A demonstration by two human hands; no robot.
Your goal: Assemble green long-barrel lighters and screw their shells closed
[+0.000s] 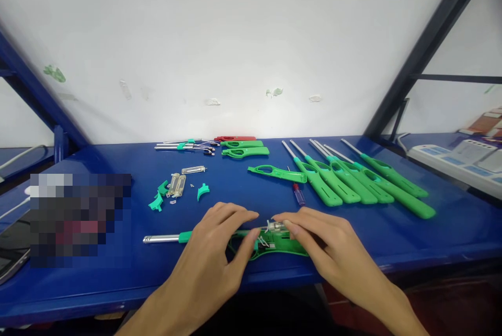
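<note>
In front of me on the table lies an opened green utility lighter (288, 243), its silver tube (160, 239) pointing left and white wires showing inside. My left hand (215, 247) is curled over the trigger end of this lighter, thumb and forefinger a little apart. At the handle end, my right hand (319, 236) pinches a clear fuel tank (276, 226) over the half casing. The fingers hide part of the tank and casing. Beyond my hands lie a loose green casing half (276, 174) and a small screwdriver (298, 193).
Several assembled green lighters (353, 179) lie at the right. Fuel tanks (176, 184) and green triggers (203, 191) are at the left, with metal tubes (176, 146) and more casings (245, 152) by the wall. A blurred dark item (82, 221) sits far left.
</note>
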